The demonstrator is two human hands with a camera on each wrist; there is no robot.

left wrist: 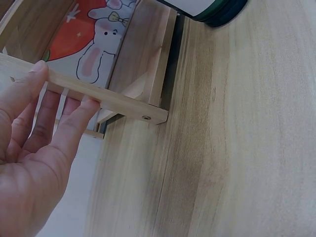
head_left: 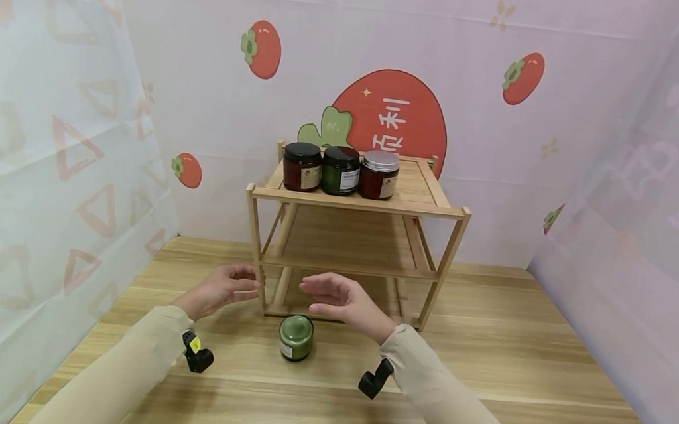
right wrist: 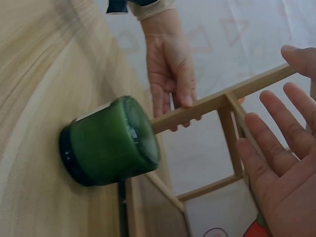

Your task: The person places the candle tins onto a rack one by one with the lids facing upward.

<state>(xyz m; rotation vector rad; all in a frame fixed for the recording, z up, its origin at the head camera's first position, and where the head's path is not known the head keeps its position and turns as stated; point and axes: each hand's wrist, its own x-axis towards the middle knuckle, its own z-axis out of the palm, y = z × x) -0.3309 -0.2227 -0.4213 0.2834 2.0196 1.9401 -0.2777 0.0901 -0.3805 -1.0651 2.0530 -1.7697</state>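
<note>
My left hand (head_left: 222, 289) pinches the front left leg of a small wooden shelf rack (head_left: 359, 203), thumb on one side and fingertips on the other in the left wrist view. My right hand (head_left: 344, 299) hovers in front of the rack with nothing in it, fingers spread and gently bent. Below and between the hands, a green glass jar (head_left: 296, 337) stands on the table, its dark end down and pale round end up. In the right wrist view the jar (right wrist: 111, 143) shows a white label on its side.
Three lidded jars line the rack's top left: a dark red-brown jar (head_left: 302, 168), a green jar (head_left: 340, 171) and a silver-lidded jar (head_left: 379, 175). A printed cloth backdrop (head_left: 480, 23) surrounds the wooden table (head_left: 519, 359) at the back and sides.
</note>
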